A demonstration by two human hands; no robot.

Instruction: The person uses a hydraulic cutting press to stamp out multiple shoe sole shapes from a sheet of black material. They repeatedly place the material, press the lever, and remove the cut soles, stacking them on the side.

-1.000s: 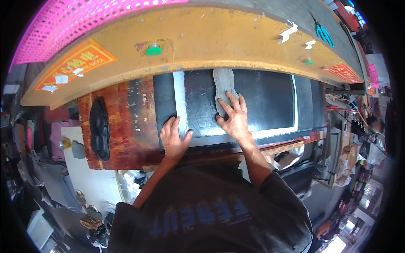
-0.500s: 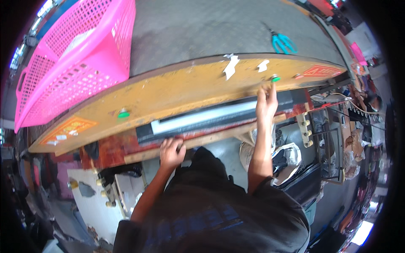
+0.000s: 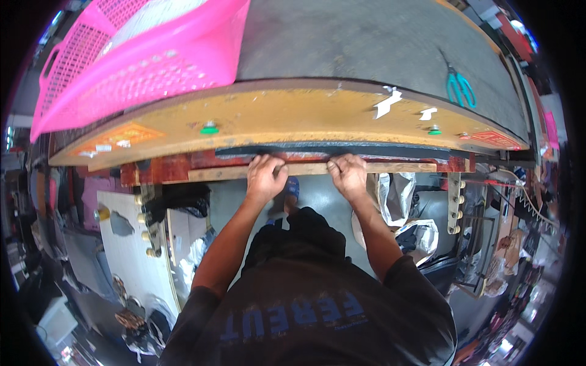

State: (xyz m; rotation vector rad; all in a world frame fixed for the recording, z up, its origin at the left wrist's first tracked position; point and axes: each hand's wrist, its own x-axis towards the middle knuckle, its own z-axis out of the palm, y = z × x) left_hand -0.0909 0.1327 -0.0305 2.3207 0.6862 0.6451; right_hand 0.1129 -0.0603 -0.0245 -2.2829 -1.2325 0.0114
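Observation:
My left hand (image 3: 267, 178) and my right hand (image 3: 349, 175) rest side by side on a long wooden strip (image 3: 403, 168) along the near edge of a red board (image 3: 174, 168). Their fingers curl over the strip, and the fingertips are partly hidden. Just beyond them lies a flat black piece (image 3: 390, 150), mostly hidden under a yellow machine beam (image 3: 293, 110). Green push buttons sit on the beam's face, a left button (image 3: 209, 128) and a right button (image 3: 434, 130); neither hand touches them.
A pink plastic basket (image 3: 165, 67) stands on the grey machine top (image 3: 342, 43) at the left. Teal-handled snips (image 3: 459, 88) lie there at the right. White paper scraps (image 3: 387, 104) stick to the beam. Open bags (image 3: 421, 238) stand below on the right.
My right hand has come back from near the right green button to the wooden strip. The pale strip on the black piece no longer shows; less of the piece is visible before the beam.

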